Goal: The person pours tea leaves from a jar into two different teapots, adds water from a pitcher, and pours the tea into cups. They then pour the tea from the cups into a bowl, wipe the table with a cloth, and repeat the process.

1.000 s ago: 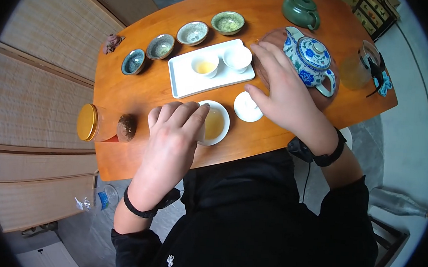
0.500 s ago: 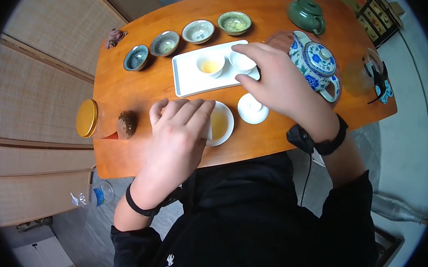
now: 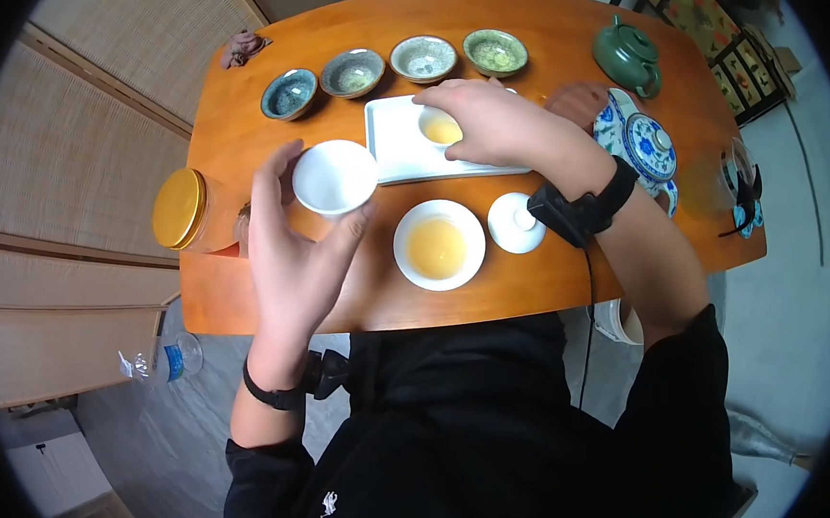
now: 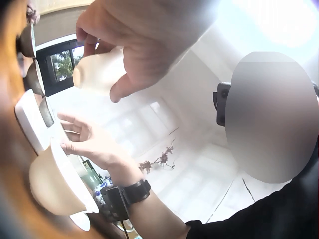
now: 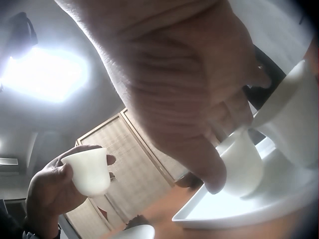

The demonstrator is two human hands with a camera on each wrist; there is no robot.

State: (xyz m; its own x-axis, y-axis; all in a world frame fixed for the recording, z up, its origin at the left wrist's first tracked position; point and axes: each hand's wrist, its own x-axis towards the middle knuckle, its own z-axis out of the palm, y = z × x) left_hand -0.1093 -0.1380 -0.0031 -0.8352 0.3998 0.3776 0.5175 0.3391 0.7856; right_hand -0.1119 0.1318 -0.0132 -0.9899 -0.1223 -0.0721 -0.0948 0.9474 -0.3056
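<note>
My left hand (image 3: 295, 260) holds a small white teacup (image 3: 335, 178) between thumb and fingers, raised over the table's left side; its inside looks bare white. My right hand (image 3: 506, 126) reaches over the white tray (image 3: 388, 161), thumb and fingers around a second white teacup (image 3: 440, 128) with amber tea. The thumb lies against that cup's side in the right wrist view. Another white cup (image 5: 294, 112) stands beside it on the tray, mostly hidden by the hand from above. Nearer me, a flared white bowl (image 3: 440, 244) of amber tea sits beside a white lid (image 3: 517, 223).
Several glazed bowls (image 3: 353, 72) line the back of the tray. A blue-and-white teapot (image 3: 649, 145), a green teapot (image 3: 629, 57) and a glass pitcher (image 3: 734, 171) stand to the right. A gold-lidded jar (image 3: 180, 209) is at the left edge.
My left hand has moved away from the tea bowl and lifted its cup to the left, turning it upright. My right hand has moved left over the tray to the cup of tea.
</note>
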